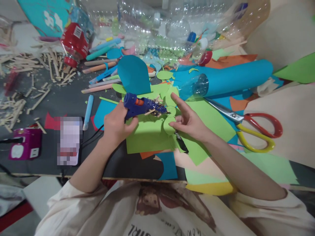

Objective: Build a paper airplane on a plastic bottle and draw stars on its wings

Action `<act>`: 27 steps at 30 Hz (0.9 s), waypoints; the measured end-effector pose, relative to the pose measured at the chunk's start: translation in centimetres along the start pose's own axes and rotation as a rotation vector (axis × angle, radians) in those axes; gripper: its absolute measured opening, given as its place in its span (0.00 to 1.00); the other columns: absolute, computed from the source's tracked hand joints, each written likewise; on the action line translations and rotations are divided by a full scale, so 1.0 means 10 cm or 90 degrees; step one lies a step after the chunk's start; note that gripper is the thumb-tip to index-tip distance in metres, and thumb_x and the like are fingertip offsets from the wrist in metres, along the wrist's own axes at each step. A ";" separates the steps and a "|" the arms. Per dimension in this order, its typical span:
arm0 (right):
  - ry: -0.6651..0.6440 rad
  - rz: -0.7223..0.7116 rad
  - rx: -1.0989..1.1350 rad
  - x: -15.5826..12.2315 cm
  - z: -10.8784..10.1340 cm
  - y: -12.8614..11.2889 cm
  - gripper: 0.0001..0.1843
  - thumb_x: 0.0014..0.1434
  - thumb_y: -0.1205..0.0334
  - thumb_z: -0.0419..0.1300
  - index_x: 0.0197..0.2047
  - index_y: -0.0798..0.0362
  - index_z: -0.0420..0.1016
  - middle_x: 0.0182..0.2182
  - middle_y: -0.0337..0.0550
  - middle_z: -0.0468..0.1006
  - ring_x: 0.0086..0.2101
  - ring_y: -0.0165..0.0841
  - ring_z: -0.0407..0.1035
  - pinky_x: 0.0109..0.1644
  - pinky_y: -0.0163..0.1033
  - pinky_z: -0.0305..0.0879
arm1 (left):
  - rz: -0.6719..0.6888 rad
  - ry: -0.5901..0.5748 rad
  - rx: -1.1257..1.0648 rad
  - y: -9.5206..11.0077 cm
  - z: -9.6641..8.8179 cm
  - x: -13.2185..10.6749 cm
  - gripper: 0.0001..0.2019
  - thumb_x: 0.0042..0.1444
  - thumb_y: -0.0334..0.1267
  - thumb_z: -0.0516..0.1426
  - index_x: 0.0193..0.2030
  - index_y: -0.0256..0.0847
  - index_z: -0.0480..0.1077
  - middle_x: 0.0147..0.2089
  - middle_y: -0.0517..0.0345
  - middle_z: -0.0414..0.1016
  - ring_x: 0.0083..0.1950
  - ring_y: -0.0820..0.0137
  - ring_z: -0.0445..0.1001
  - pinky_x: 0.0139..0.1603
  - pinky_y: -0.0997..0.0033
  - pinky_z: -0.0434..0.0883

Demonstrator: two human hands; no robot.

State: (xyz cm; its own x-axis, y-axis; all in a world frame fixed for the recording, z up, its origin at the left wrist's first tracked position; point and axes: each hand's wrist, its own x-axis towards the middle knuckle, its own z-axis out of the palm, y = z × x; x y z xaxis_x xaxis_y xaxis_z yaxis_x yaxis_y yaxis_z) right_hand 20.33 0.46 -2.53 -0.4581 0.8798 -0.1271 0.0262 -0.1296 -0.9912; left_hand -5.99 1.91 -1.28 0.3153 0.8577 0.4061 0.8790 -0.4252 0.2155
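Observation:
My left hand [118,122] is wrapped round the handle of a blue glue gun [145,105], its nozzle pointing right. Bits of wood and dried glue cling to the gun's front. The tip meets or hovers just over a small green paper circle [172,110]; I cannot tell which. My right hand [188,121] pinches the edge of a lower green paper piece [168,126], with the index finger stretched out above. Under both lies a light green paper sheet [147,139]. A black-handled tool [181,144] lies partly below my right hand.
Large scissors [236,116] with red and yellow handles lie right. Behind are a blue paper roll [236,77], clear plastic bottles [157,29] and several markers [100,67]. On the left are wooden sticks [19,101], a phone [70,141] and a purple box [26,143]. The glue gun's cord [93,136] trails left.

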 end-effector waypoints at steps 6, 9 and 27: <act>0.002 -0.003 -0.005 0.00 0.00 0.01 0.46 0.60 0.51 0.64 0.73 0.27 0.43 0.76 0.42 0.28 0.22 0.17 0.57 0.22 0.33 0.63 | -0.018 -0.026 -0.020 -0.01 -0.02 0.00 0.17 0.56 0.40 0.54 0.51 0.39 0.72 0.41 0.50 0.78 0.40 0.61 0.78 0.35 0.70 0.69; 0.002 -0.010 -0.004 0.00 0.00 0.02 0.46 0.60 0.52 0.64 0.73 0.27 0.43 0.76 0.42 0.29 0.22 0.17 0.57 0.22 0.33 0.63 | -0.012 -0.009 -0.006 -0.02 -0.02 0.01 0.18 0.55 0.40 0.54 0.51 0.39 0.72 0.40 0.50 0.77 0.37 0.63 0.77 0.33 0.70 0.68; -0.023 0.010 0.008 0.00 0.01 -0.03 0.44 0.60 0.55 0.64 0.72 0.22 0.44 0.76 0.40 0.31 0.21 0.17 0.52 0.21 0.33 0.58 | -0.011 0.005 0.075 -0.01 0.01 0.01 0.14 0.57 0.44 0.54 0.46 0.39 0.71 0.37 0.52 0.76 0.37 0.62 0.77 0.33 0.69 0.69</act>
State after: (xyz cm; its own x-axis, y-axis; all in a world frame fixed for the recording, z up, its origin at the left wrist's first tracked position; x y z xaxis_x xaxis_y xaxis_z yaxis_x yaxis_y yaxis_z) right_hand 20.25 0.45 -2.24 -0.4900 0.8601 -0.1414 0.0233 -0.1493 -0.9885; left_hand -6.05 2.06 -1.33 0.2977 0.8622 0.4099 0.9205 -0.3731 0.1163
